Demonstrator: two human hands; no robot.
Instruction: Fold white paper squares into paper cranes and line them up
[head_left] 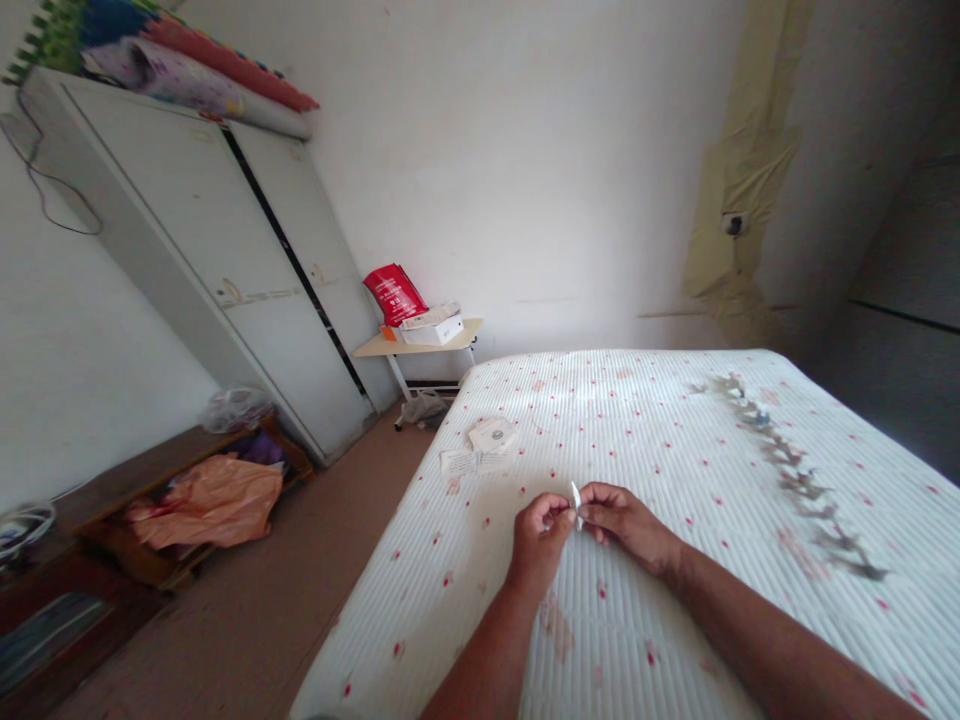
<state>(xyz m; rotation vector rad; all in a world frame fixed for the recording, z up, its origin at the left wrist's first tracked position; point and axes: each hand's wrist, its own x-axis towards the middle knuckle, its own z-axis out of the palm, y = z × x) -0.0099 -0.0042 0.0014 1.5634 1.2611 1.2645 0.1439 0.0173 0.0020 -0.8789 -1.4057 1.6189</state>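
Note:
Above the bed, both my hands meet at a small folded piece of white paper (pixel 576 505). My left hand (pixel 541 535) pinches its left side between thumb and fingers. From the right, my right hand (pixel 626 525) grips the same piece with thumb and fingertips. The paper stands on edge, so its folded shape is hard to make out. Farther up the bed, to the left, lie pale printed sheets (pixel 491 435). A slanting row of several small, grey-brown pointed figures (pixel 796 480), perhaps folded paper, stretches along the right side of the bed.
The bed (pixel 465 620) has a white ribbed cover with red dots. A small table (pixel 382 347) beyond it carries a red bag (pixel 394 295) and a white box (pixel 435 330). On the left stand a grey cabinet (pixel 172 210) and a low wooden unit with an orange plastic bag (pixel 214 500).

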